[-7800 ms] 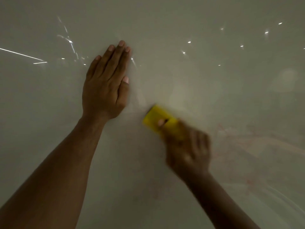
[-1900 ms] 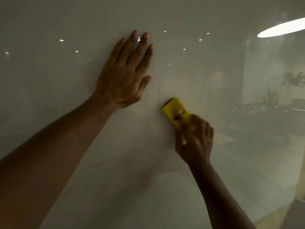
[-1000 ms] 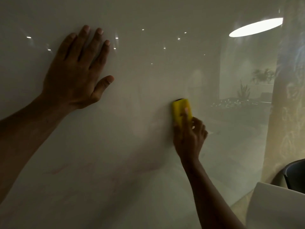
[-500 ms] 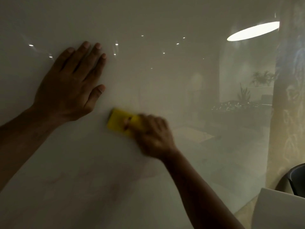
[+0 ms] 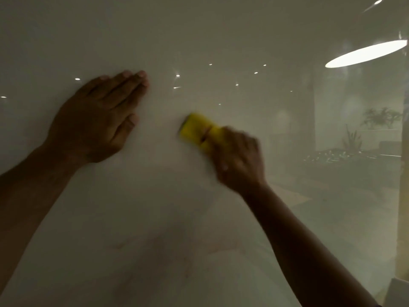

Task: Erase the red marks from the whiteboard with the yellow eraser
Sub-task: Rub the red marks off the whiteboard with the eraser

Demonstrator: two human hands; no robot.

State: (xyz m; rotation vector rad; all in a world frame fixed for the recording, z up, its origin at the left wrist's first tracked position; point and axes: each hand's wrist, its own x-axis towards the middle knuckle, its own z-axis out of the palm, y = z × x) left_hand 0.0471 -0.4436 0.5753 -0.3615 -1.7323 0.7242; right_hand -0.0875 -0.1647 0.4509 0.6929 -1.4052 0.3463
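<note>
The glossy whiteboard [image 5: 199, 41] fills the view. My right hand [image 5: 239, 160], blurred by motion, grips the yellow eraser [image 5: 197, 132] and presses it flat on the board near the middle. My left hand [image 5: 97, 120] lies flat on the board to the left of the eraser, fingers together, holding nothing. Faint reddish smears [image 5: 177, 244] show low on the board, below both hands; they are pale and hard to make out.
The board's right edge [image 5: 401, 196] runs down the far right, with a pale object [image 5: 398, 293] at the bottom right corner. Reflections of ceiling lights, an oval lamp [image 5: 365, 53] and plants [image 5: 380, 118] show on the right half.
My right hand has swept the eraser from close beside my left hand back toward the right. My left hand stays flat on the board, its fingers now closer together.
</note>
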